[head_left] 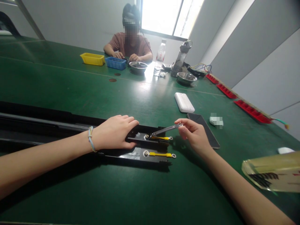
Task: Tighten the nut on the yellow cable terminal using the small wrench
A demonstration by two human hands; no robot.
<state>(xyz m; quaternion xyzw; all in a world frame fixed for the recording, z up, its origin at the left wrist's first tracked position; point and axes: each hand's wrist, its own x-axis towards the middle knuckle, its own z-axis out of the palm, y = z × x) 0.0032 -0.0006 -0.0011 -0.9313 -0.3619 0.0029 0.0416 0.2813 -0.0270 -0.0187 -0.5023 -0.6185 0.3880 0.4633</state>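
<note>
My left hand (pixel 118 132) is wrapped over a long black metal channel (pixel 47 123), its thumb on the near side. Between thumb and fingers of my right hand (pixel 193 132) is a silver wrench (pixel 165 129), its far end at a nut (pixel 147 136) on the channel. From that nut a short yellow cable (pixel 161 137) with a ring terminal runs toward the right. Nearer to me, a second yellow cable (pixel 161 154) is bolted to another black channel (pixel 131 156), its loose ring sticking out past the end.
A white power bank (pixel 184 102) and a dark phone (pixel 203 129) lie beyond my right hand. Farther back are yellow (pixel 92 59) and blue (pixel 116 63) bins, metal bowls (pixel 187 78) and bottles (pixel 160 57). A person (pixel 131 43) sits opposite. Red trays (pixel 253 112) line the right edge.
</note>
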